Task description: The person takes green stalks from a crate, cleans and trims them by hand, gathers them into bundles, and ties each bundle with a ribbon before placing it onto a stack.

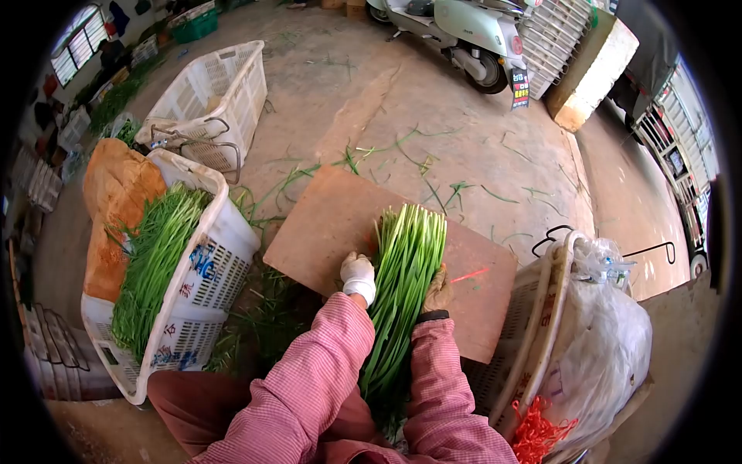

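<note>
A thick bundle of garlic chives (406, 286) lies across a brown board (317, 220), pale cut stems pointing away from me and green leaves running towards my lap. My left hand (358, 277), in a white glove, is closed at the bundle's left side; what its fingers hold is hidden. On the right side, my right hand (438, 294) in a brownish glove presses around the stalks, its fingers partly out of sight. A red tie (469, 274) sticks out on the board right of the bundle, and a bit of red shows near my left hand.
At left stands a white crate (212, 290) of chives, with another white crate (247, 93) behind it. A crate (533, 317) at right carries plastic bags (607, 325) and red ties (541, 429). Scattered leaves and a scooter (471, 39) are farther off.
</note>
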Motion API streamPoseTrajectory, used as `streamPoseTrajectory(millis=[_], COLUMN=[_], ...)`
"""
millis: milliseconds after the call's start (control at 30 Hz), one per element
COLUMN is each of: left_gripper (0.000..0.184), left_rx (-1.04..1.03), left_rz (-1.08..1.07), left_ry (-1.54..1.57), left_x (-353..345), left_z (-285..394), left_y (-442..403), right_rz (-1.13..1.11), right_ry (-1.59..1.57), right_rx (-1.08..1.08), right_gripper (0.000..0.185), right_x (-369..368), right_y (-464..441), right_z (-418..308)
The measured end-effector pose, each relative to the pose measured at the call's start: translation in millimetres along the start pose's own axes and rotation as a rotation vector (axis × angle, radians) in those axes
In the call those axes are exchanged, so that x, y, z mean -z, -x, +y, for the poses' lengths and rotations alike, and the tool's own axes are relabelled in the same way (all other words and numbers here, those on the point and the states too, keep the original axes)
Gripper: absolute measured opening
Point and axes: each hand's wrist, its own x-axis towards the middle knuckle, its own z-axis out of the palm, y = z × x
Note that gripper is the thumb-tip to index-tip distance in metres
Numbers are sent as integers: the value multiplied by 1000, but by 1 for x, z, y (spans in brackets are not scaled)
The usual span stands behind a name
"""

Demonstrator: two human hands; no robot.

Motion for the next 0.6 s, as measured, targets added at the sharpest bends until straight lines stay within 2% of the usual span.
streamPoseTrajectory(millis=[33, 100, 167, 200, 233, 300, 333, 367, 433, 467, 500, 533, 567, 600], left_gripper=[22, 16, 15, 13, 13, 15, 15, 15, 20, 18, 25, 25, 25, 26], left_rx=[-77, -103, -48, -8, -10, -69, -297, -289, -364, -364, -325, -345, -427, -449], left_rz=[19, -113, -85, -64, -68, -70, -6, -6, 2, 40, 26, -1, 62, 94], left_ry=[-172, -81, -71, -71, -73, -270, -448, -443, -690, -588, -445, -255, -327, -443], left_x=[-2, -1, -10, -15, -16, -14, -14, -12, -11, -13, -10, -6, -3, -2], left_z=[8, 4, 20, 33, 36, 36, 32, 29, 24, 33, 19, -1, 0, 9], left_y=[6, -1, 14, 22, 22, 19, 19, 15, 8, 21, 3, -7, -4, 7], right_rz=[10, -74, -71, -123, -121, -102, -65, -66, -200, -58, -85, 32, 73, 102], right_ry=[48, 312, 509, 352, 349, 314, 258, 267, -211, 222, 569, 898, 760, 768], right_rx=[11, 147, 311, 243, 245, 147, 144, 144, 1, 135, 508, 903, 783, 788], right_gripper=[25, 36, 36, 35, 35, 35, 27, 27, 27, 25, 24, 23, 23, 23], right_x=[0, 14, 21, 24, 24, 18, 13, 17, 29, 7, 13, 19, 19, 30], right_y=[0, -5, -8, -11, -12, -6, -3, -8, -20, 2, -1, -4, 0, -4], right_z=[-1, 8, 12, 12, 12, 7, 7, 11, 15, -11, -12, -14, -25, -35])
